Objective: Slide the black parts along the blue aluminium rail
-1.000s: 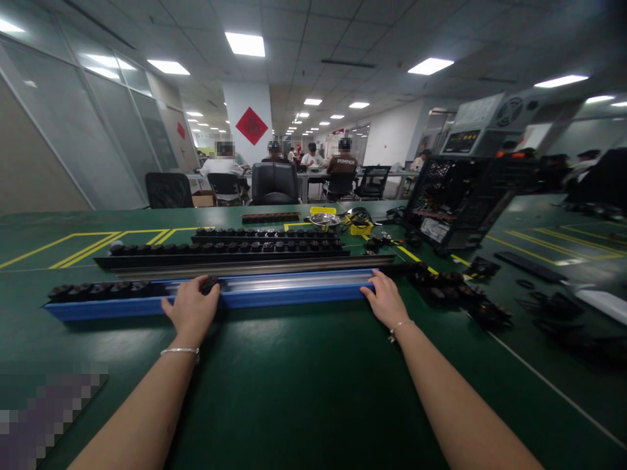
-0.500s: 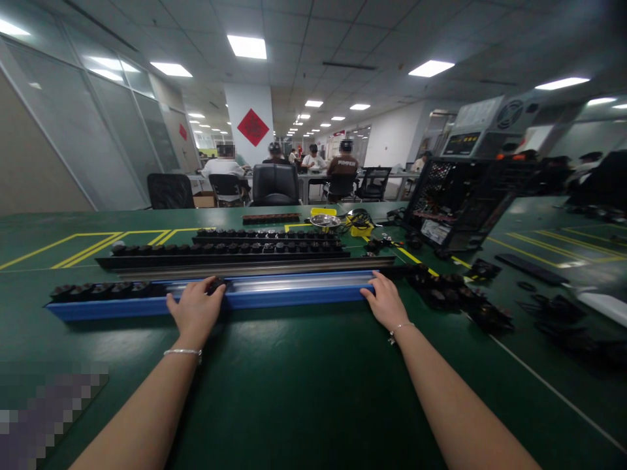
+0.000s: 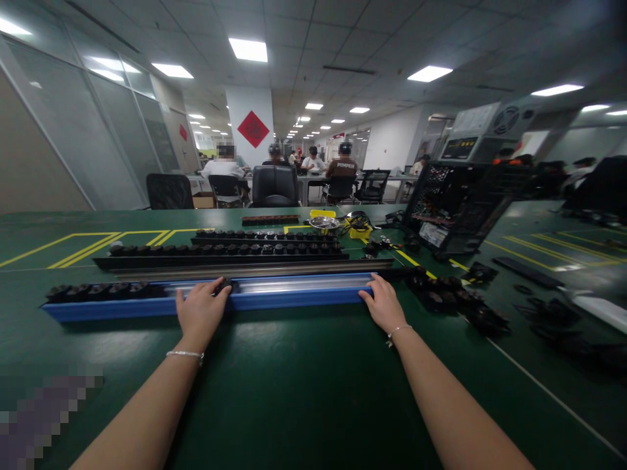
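A long blue tray [image 3: 294, 299] lies crosswise on a glossy green table [image 3: 294, 391] between a worker's two bare hands, its long axis running left to right, its left end slightly nearer the camera and its open side facing up. The right hand [image 3: 386, 305] is clamped on the tray's right end, thumb at the near wall, fingers toward the far rim. The left hand [image 3: 200, 312], a bracelet at its wrist, has thumb and fingers closed around a small dark part [image 3: 225, 285] at the trough's middle. Smooth, straight blue walls flank a shiny, silvery channel; lumpy, rounded black pieces [image 3: 102, 290] crowd its left stretch in a row. Just beyond, roughly parallel, lie a slim metallic strip [image 3: 255, 269] and a black rail [image 3: 230, 261] lined with knobby parts. A round, shiny metal dish [image 3: 323, 222] sits farther back, left of an open-sided computer case [image 3: 443, 209].
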Tool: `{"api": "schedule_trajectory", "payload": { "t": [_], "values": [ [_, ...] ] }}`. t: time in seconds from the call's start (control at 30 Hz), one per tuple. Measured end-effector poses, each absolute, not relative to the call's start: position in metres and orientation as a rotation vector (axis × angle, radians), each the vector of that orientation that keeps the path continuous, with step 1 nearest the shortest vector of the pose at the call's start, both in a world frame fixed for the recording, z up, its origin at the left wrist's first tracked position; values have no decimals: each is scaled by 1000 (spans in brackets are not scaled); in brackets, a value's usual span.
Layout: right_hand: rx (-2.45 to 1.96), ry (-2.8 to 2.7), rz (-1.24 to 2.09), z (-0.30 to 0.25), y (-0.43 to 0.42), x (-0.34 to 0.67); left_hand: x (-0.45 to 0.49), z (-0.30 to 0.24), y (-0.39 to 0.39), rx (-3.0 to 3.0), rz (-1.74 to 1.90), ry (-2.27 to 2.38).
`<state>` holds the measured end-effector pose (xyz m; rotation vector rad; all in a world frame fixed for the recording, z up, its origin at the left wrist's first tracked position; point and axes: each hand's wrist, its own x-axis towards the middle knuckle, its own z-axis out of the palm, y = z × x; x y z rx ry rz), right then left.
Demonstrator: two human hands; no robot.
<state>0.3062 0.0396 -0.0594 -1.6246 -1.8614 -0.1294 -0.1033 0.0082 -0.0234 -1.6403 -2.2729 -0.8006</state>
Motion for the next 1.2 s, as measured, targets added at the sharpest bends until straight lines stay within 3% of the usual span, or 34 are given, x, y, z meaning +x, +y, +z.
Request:
{"api": "schedule_trajectory", "payload": {
  "t": [1.2],
  "values": [
    [-1655,-1857,-122,-58,38,304,-100,-24,9,-1777,-930,-2255]
  ]
}}
